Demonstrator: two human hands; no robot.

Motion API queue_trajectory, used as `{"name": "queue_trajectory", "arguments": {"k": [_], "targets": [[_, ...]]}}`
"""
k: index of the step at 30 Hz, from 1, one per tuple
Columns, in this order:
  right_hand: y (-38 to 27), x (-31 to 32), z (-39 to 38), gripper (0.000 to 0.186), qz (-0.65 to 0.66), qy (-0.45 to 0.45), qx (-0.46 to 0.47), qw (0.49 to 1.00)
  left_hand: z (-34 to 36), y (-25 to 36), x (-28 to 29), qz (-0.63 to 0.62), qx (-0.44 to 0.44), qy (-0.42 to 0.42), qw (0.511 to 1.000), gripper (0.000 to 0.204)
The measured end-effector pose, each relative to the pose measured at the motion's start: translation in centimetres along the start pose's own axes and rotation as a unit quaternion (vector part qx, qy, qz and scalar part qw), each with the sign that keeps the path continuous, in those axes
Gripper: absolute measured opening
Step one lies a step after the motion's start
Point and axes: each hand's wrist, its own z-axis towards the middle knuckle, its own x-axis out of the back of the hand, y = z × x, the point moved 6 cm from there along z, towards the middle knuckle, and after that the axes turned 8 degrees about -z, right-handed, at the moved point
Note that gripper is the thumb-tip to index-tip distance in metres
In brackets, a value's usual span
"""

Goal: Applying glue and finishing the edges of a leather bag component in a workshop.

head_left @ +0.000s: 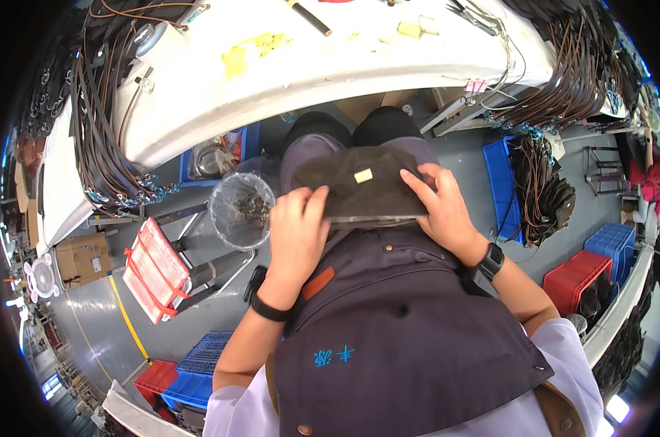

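Note:
A dark olive fabric pouch (348,191) with a zipper along its near edge lies across my lap, and a small yellow sticker (363,175) sits on its face. My left hand (298,226) grips the pouch's left edge with the fingers bent over it. At the opposite edge, my right hand (446,211) holds the fabric, its thumb lying on top. What the undersides of both hands do is hidden by the cloth. Beneath the pouch, a dark apron (410,313) covers my body.
Ahead of my knees runs a white-topped workbench (330,54), with dark straps (100,116) hanging off its left end and more straps (563,80) at right. A lined waste bin (241,211) stands left of my legs. Blue crate (501,186) and red crate (574,280) sit rightward.

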Motion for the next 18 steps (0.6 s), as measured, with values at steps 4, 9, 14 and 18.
{"name": "queue_trajectory", "arguments": {"k": [4, 9, 14, 18], "targets": [[0.9, -0.1, 1.2, 0.069, 0.054, 0.056, -0.035, 0.996, 1.9, -1.7, -0.5, -0.013, 0.008, 0.058, 0.998, 0.034], [1.8, -0.4, 0.9, 0.068, 0.023, 0.04, -0.039, 0.998, 0.6, -3.1, -1.4, 0.031, 0.005, -0.002, 1.0, 0.029], [2.3, -1.0, 0.1, 0.068, 0.02, 0.002, -0.036, 0.999, -0.7, -3.1, -1.0, 0.0, -0.012, -0.064, 0.998, 0.039], [2.8, -0.2, 0.1, 0.065, 0.032, -0.076, -0.082, 0.993, 1.1, 0.1, -0.3, -0.004, -0.07, -0.086, 0.994, 0.056]]}}
